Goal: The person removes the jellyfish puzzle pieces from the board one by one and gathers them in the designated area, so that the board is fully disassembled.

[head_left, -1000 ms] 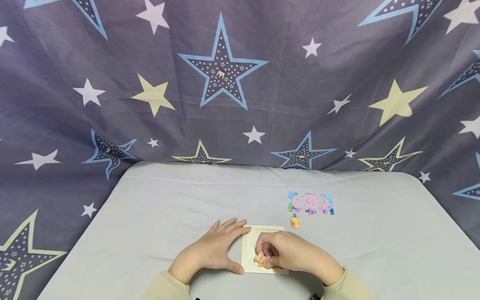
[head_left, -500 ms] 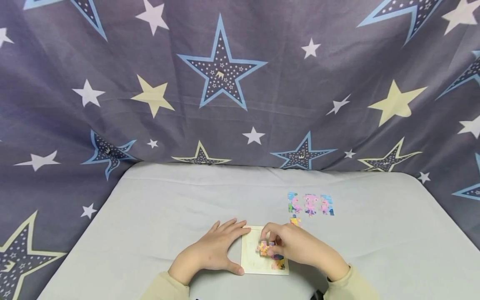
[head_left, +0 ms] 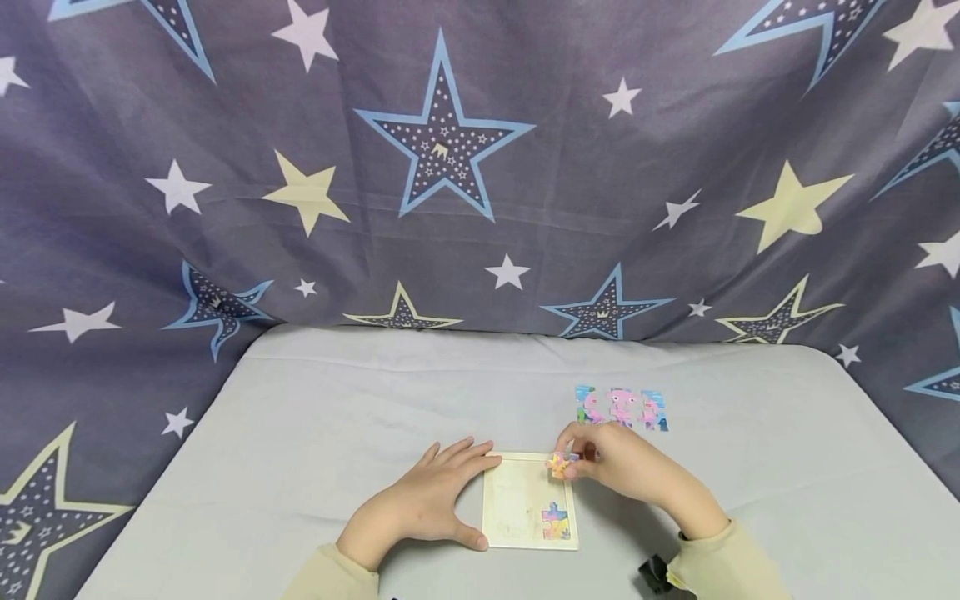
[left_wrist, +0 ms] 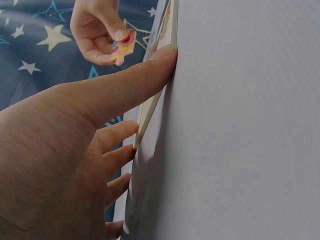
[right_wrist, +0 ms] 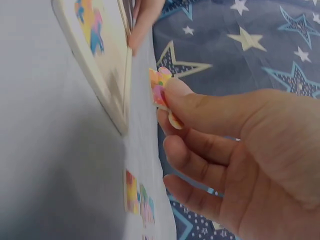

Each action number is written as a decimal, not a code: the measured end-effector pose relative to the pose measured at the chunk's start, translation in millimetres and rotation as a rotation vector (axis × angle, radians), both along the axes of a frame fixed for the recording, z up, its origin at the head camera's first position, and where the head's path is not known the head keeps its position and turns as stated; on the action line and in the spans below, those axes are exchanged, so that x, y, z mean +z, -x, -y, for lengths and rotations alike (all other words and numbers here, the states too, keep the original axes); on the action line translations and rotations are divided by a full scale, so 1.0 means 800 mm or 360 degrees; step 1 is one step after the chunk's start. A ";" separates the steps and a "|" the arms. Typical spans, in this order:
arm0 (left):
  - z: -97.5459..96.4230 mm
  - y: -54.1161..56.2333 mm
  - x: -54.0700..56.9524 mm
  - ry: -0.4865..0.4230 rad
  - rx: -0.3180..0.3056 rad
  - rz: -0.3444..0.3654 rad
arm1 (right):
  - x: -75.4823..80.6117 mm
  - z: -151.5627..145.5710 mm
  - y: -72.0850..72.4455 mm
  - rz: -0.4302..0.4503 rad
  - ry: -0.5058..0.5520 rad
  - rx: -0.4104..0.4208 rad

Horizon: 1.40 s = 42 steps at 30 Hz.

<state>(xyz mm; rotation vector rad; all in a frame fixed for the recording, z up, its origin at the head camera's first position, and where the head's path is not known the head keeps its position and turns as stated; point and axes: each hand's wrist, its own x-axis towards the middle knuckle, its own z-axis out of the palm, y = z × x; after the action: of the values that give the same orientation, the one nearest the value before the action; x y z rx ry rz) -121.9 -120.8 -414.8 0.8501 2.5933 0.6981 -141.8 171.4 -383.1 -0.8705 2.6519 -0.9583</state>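
Note:
My right hand (head_left: 626, 467) pinches a jigsaw puzzle piece (head_left: 558, 466) between thumb and fingers, above the far right corner of a shallow wooden puzzle tray (head_left: 513, 500). The held piece (right_wrist: 159, 90) shows yellow, orange and pink in the right wrist view. My left hand (head_left: 431, 496) lies spread along the tray's left side, thumb and fingertips touching its edge. In the tray's near right corner sits another piece (head_left: 556, 527), blue above and yellow below. The left wrist view shows the left thumb (left_wrist: 135, 77) against the tray's rim.
Several puzzle pieces with pink figures (head_left: 621, 407) lie on the grey cloth-covered surface (head_left: 360, 400) beyond the tray. A yellow piece (right_wrist: 131, 192), hidden in the head view, lies near them. A star-patterned curtain (head_left: 480, 167) hangs behind. A black object (head_left: 655, 575) is by the right sleeve.
My right hand has lifted the pinched piece from the tray's near right part toward its far right corner, uncovering the corner piece. The left hand has stayed in place.

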 end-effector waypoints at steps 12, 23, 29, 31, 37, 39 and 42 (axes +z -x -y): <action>0.001 0.000 0.000 -0.0011 0.0003 0.0003 | -0.005 -0.035 0.019 -0.0026 0.0021 -0.0121; 0.001 0.000 0.000 -0.0009 0.0008 -0.0013 | -0.010 -0.058 0.031 -0.0069 -0.0042 -0.0227; 0.000 0.000 0.001 -0.0008 -0.0002 -0.0018 | -0.012 -0.073 0.034 -0.0058 -0.0069 -0.0285; 0.000 0.000 0.001 -0.0004 -0.0003 -0.0021 | -0.014 -0.080 0.036 -0.0034 -0.0070 -0.0292; 0.000 0.000 0.001 0.0000 -0.0003 -0.0023 | -0.019 -0.093 0.038 -0.0019 -0.0071 -0.0273; 0.000 0.000 0.000 0.0003 -0.0002 -0.0021 | -0.021 -0.096 0.039 -0.0022 -0.0075 -0.0270; 0.000 -0.001 0.000 0.0000 0.0002 -0.0012 | -0.025 -0.098 0.039 -0.0013 -0.0078 -0.0270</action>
<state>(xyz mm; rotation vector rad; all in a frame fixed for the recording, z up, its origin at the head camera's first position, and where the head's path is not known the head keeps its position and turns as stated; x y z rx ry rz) -121.1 -121.2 -414.5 0.8533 2.6007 0.6967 -173.0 249.6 -403.5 -0.6490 2.7789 -0.9235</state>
